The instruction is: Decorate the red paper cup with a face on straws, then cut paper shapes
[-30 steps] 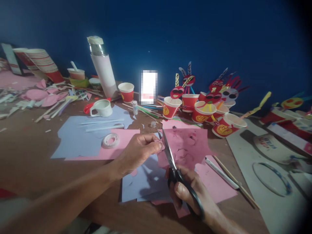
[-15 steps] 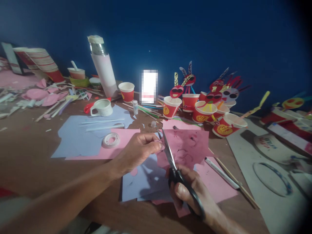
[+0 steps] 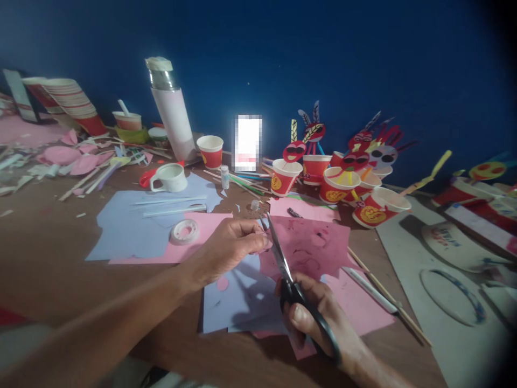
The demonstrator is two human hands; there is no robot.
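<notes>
My left hand (image 3: 238,245) pinches a small piece of pink paper (image 3: 267,243) between thumb and fingertips, mostly hidden by the fingers. In my right hand (image 3: 313,315) are black-handled scissors (image 3: 281,258), their blades slightly apart and pointing up beside that piece. Beneath the blades lies a darker pink sheet (image 3: 305,248) with ink marks and smudges. Blue paper (image 3: 230,310) spreads under both hands, with a small pink disc (image 3: 222,284) on it. To the right a white marker (image 3: 369,291) rests on pink paper beside a thin wooden stick (image 3: 412,326).
Red paper cups (image 3: 285,180) with decorated paper faces stand at the back right. A tall white thermos (image 3: 173,121), a white mug (image 3: 169,179) and a roll of tape (image 3: 184,231) are further left. Paper scraps (image 3: 64,156) and stacked cups (image 3: 76,105) fill the far left.
The scissor blades have closed slightly near the pink piece. Both hands stay almost in place, while the darker pink sheet beneath has shifted a little.
</notes>
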